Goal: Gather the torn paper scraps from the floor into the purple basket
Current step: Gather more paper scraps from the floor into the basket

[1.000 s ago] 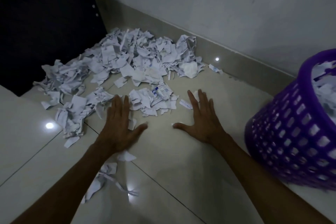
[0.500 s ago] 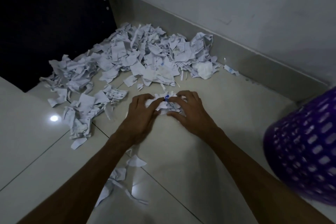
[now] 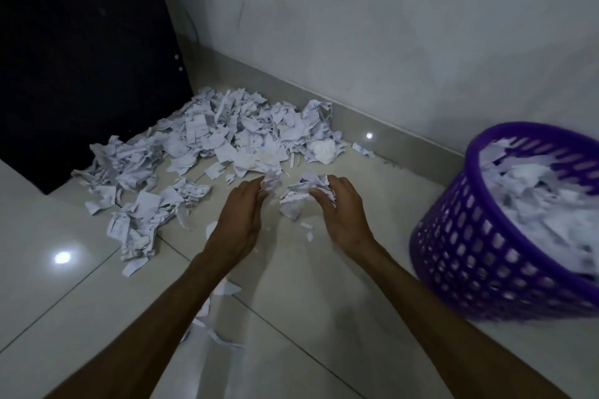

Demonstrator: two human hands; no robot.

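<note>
Two big surfaces are framing the scene: pale tiled floor (image 3: 324,317) and grey wall (image 3: 389,42), meeting at a low skirting strip (image 3: 405,146). Dark panel (image 3: 81,58) is standing at far left, its foot touching the main paper heap (image 3: 233,139), which is lying in the corner against the skirting. Purple basket (image 3: 479,246) is sitting at right, tilted toward the camera, already holding many white scraps. Smaller spill of scraps (image 3: 142,220) is trailing off the heap's near-left side. Both forearms are reaching in from below, crossing a few loose pieces (image 3: 223,288) on the floor. Right hand (image 3: 343,214) is curling round a bunch of scraps (image 3: 301,194), lifted just off the tiles, between heap and basket. Left hand (image 3: 240,220) is pinching a smaller wad (image 3: 270,183) at its fingertips. Tiny bits (image 3: 308,230) are lying or falling below the right hand; cannot tell which
</note>
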